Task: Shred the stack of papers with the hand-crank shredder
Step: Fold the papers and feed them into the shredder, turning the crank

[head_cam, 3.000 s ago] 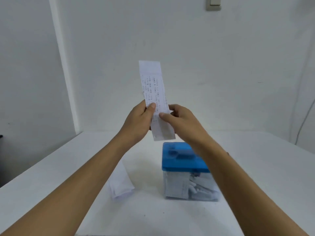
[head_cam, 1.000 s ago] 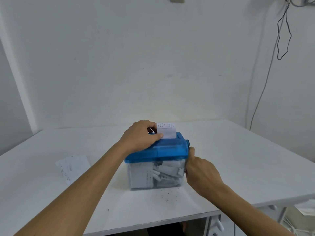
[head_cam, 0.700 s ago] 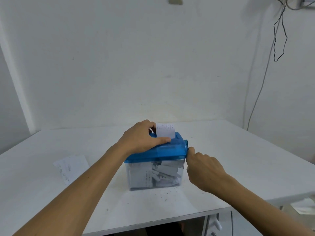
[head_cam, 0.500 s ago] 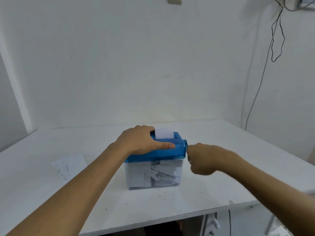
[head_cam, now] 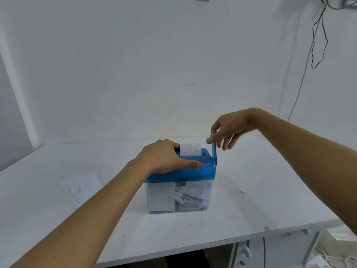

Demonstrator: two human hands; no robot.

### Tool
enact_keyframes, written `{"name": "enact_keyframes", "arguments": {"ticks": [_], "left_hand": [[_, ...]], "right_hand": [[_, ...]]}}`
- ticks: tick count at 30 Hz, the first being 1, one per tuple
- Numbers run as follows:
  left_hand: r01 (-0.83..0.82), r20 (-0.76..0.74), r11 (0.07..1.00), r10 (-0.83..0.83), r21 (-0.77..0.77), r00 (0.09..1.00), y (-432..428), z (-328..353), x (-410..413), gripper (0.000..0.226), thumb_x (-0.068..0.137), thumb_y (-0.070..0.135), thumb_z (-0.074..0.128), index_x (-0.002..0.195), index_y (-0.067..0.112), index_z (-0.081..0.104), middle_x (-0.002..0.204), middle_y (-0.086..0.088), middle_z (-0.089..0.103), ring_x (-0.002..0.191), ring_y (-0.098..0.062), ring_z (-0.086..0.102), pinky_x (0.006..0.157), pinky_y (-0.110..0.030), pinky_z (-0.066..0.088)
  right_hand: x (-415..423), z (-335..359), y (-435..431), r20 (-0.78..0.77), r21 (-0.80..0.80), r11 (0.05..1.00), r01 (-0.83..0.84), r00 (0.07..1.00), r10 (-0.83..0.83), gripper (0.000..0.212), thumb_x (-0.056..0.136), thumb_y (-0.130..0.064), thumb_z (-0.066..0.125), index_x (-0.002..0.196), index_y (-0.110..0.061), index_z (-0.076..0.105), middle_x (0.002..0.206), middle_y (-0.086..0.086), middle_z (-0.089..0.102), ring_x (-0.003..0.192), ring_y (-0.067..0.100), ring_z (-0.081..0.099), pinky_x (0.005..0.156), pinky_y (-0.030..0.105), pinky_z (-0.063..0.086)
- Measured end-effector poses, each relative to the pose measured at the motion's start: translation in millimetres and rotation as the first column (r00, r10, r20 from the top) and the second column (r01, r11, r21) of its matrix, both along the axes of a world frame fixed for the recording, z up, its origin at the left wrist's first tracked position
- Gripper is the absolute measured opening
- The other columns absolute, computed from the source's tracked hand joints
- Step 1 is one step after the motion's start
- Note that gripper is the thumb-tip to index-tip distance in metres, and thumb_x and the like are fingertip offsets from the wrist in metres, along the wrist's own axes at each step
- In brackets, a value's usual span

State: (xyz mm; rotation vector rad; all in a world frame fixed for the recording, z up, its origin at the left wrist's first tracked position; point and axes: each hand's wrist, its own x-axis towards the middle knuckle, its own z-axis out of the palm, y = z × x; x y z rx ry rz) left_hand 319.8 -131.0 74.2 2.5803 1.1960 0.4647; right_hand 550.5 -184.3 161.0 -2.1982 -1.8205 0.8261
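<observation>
Pinching shredder's [head_cam: 195, 172] upright crank [head_cam: 214, 152] tip between right fingers [head_cam: 211, 140].

One wide-angle camera, worn on the person's head, is looking forward and down across a white rectangular tabletop [head_cam: 270, 200] toward a white wall [head_cam: 135, 74]. It is working close in: the blue-lidded clear plastic hand-crank shredder [head_cam: 193, 173] is sitting at centre, its blue crank handle [head_cam: 214, 153] on the right, while the bare left forearm [head_cam: 92, 215] and right forearm [head_cam: 309, 151] are entering from lower left and right edge.
</observation>
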Motion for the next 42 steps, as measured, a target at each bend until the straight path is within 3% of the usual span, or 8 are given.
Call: {"name": "enact_keyframes", "arguments": {"ticks": [4,10,15,20,24,33,38,42], "left_hand": [[0.005,-0.016,0.999,-0.004,0.042,1.000,3.2,-1.7,1.0,0.078,0.054,0.097,0.056,0.102,0.036,0.067,0.090,0.016,0.065,0.081,-0.007,0.059,0.073,-0.034,0.052],[0.047,-0.070,0.999,-0.045,0.020,0.997,5.8,-2.0,2.2,0.084,0.050,0.102,0.046,0.107,0.042,0.059,0.102,0.020,0.064,0.088,-0.004,0.058,0.074,-0.032,0.051],[0.011,-0.104,0.998,-0.005,0.062,0.995,3.8,-3.2,2.2,0.089,0.058,0.100,0.045,0.120,0.038,0.058,0.113,0.017,0.063,0.095,-0.011,0.058,0.079,-0.033,0.051],[0.000,-0.107,0.998,0.006,0.057,0.994,2.9,-3.2,2.2,0.090,0.057,0.101,0.045,0.118,0.037,0.060,0.113,0.015,0.063,0.094,-0.011,0.058,0.081,-0.035,0.052],[0.014,-0.065,1.000,-0.013,0.014,0.998,3.5,-2.3,2.9,0.085,0.054,0.100,0.052,0.116,0.042,0.060,0.110,0.019,0.063,0.095,-0.009,0.059,0.080,-0.035,0.053],[0.042,-0.028,0.997,-0.044,-0.064,0.999,5.1,-0.1,4.0,0.071,0.053,0.095,0.061,0.098,0.041,0.062,0.095,0.017,0.066,0.088,-0.010,0.061,0.070,-0.033,0.049],[0.049,0.002,0.996,-0.049,-0.074,0.999,2.7,0.7,5.0,0.084,0.045,0.097,0.060,0.111,0.046,0.065,0.100,0.020,0.067,0.090,-0.008,0.063,0.080,-0.035,0.055],[0.058,0.000,0.996,-0.058,-0.067,0.998,3.3,0.4,3.2,0.093,0.050,0.096,0.062,0.127,0.043,0.060,0.114,0.016,0.066,0.098,-0.012,0.062,0.084,-0.037,0.056]], "right_hand": [[12.8,-58.2,8.9,-0.364,0.240,0.964,0.115,0.931,-0.021,0.029,0.088,-0.037,0.072,0.094,-0.014,0.057,0.094,-0.001,0.071,0.084,0.013,0.068,0.084,0.035,0.055],[-0.5,-153.1,10.0,-0.688,0.198,0.900,0.387,0.710,-0.154,0.018,0.099,-0.014,0.052,0.106,-0.002,0.064,0.103,0.017,0.069,0.089,0.023,0.061,0.091,0.045,0.053],[-20.4,-180.7,-15.8,-0.594,0.338,0.761,0.554,0.753,-0.284,0.026,0.101,-0.019,0.053,0.093,0.003,0.065,0.074,0.013,0.064,0.059,0.013,0.058,0.065,0.029,0.053],[-36.3,-167.8,-59.5,-0.474,0.361,0.785,0.503,0.824,-0.310,0.049,0.104,-0.044,0.041,0.084,-0.007,0.068,0.070,0.006,0.069,0.051,0.010,0.061,0.051,0.019,0.049],[-44.0,-142.8,-86.3,-0.323,0.378,0.846,0.377,0.910,-0.261,0.056,0.103,-0.053,0.033,0.085,-0.011,0.065,0.071,0.002,0.067,0.058,0.010,0.061,0.059,0.020,0.053],[-30.3,-85.4,-100.7,-0.140,0.387,0.916,0.108,0.989,-0.057,0.042,0.082,-0.050,0.074,0.076,-0.012,0.060,0.062,-0.004,0.060,0.062,0.007,0.049,0.062,0.025,0.041],[-24.8,-76.8,-82.6,-0.303,0.559,0.800,0.217,0.952,-0.046,0.059,0.083,-0.063,0.061,0.078,-0.005,0.066,0.062,0.000,0.062,0.064,0.010,0.054,0.080,0.034,0.051],[-20.9,-70.8,-42.9,-0.322,0.666,0.684,0.297,0.942,-0.096,0.054,0.091,-0.055,0.060,0.076,-0.004,0.069,0.063,-0.001,0.063,0.057,0.006,0.056,0.072,0.032,0.052]]}}
